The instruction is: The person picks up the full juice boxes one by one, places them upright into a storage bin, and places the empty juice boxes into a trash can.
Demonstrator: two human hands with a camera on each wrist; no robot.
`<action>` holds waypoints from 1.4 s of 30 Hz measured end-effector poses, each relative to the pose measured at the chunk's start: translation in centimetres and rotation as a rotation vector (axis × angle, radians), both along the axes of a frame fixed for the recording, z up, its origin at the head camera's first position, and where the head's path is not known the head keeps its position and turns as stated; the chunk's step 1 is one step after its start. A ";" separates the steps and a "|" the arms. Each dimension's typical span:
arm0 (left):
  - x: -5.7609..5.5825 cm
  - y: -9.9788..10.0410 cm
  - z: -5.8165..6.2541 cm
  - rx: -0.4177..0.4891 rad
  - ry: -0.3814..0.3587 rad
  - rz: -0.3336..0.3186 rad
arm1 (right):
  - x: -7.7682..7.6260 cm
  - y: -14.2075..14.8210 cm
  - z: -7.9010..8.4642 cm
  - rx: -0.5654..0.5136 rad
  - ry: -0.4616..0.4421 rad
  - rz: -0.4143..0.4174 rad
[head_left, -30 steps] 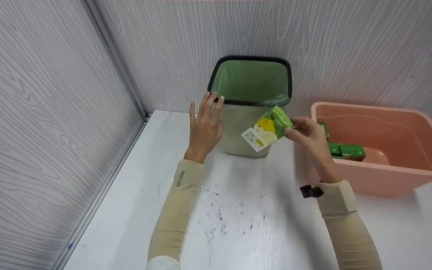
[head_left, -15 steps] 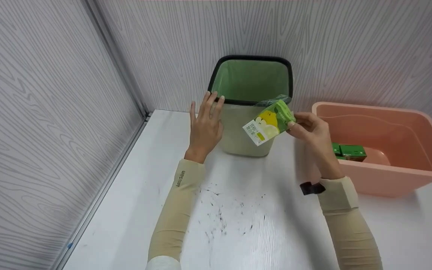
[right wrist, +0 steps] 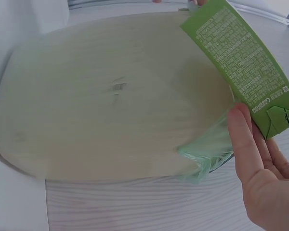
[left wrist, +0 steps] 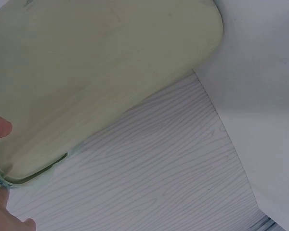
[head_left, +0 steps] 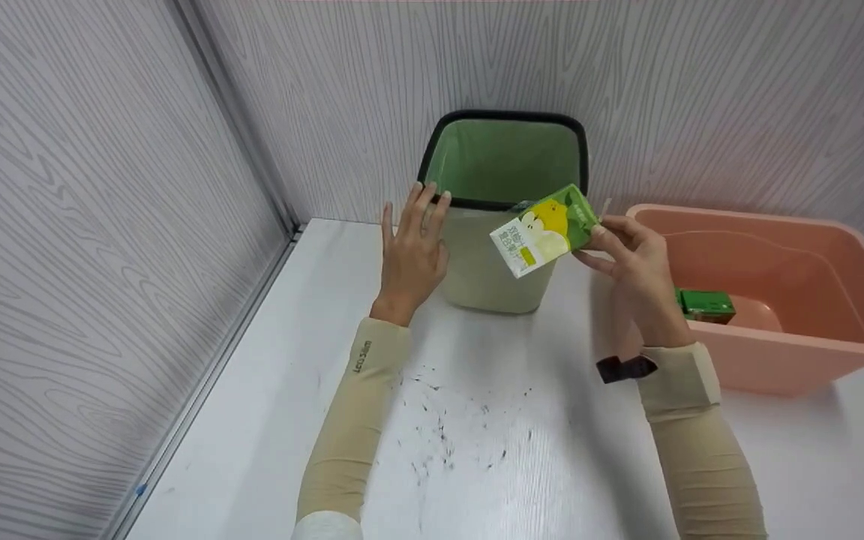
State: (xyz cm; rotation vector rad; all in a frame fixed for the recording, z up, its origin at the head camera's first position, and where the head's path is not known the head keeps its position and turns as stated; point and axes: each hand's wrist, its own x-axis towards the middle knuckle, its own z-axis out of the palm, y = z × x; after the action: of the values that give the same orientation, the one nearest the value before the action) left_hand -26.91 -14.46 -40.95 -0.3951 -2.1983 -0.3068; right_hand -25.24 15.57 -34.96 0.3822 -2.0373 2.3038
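A small green and white juice box [head_left: 544, 231] with yellow fruit printed on it is pinched at its upper end by my right hand [head_left: 638, 270]. It is held tilted in front of the bin's right front corner, with a thin pale straw near the fingers. The right wrist view shows the green side of the juice box [right wrist: 243, 62] covered in small print. My left hand [head_left: 411, 259] rests with straight, spread fingers at the front left of the black rim of the trash bin [head_left: 484, 262]. A green liner [right wrist: 207, 151] hangs over the bin's edge.
On the right stands a pink tub [head_left: 777, 341] with several green boxes [head_left: 706, 304] at its left end, partly hidden by my right hand. Dark specks mark the white table [head_left: 462, 480]. Grained wall panels rise behind and to the left.
My right hand has raised the juice box and shifted it slightly right, turning its printed front more toward the head camera. My left hand has hardly moved.
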 end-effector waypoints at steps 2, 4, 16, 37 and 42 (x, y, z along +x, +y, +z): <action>0.0 0.0 0.0 -0.004 -0.001 0.007 | 0.0 -0.1 0.2 -0.054 -0.016 0.001; 0.0 -0.1 0.0 -0.009 -0.003 0.011 | -0.1 -0.2 0.4 -0.122 -0.031 -0.002; 0.5 -0.5 -0.1 0.026 0.012 -0.004 | -1.1 -2.1 2.1 -0.559 -0.324 0.005; 0.5 0.4 0.0 0.002 -0.003 -0.023 | -0.3 -2.3 1.5 -0.528 -0.236 0.014; 0.6 0.4 -0.1 0.007 -0.022 -0.034 | 0.1 -2.1 0.7 -0.490 -0.174 0.055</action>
State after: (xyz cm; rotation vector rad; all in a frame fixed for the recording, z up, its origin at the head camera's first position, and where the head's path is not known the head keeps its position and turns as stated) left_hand -26.30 -14.05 -41.04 -0.4273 -2.2135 -0.3389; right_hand -25.13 13.46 -34.27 0.2171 -1.4485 2.8383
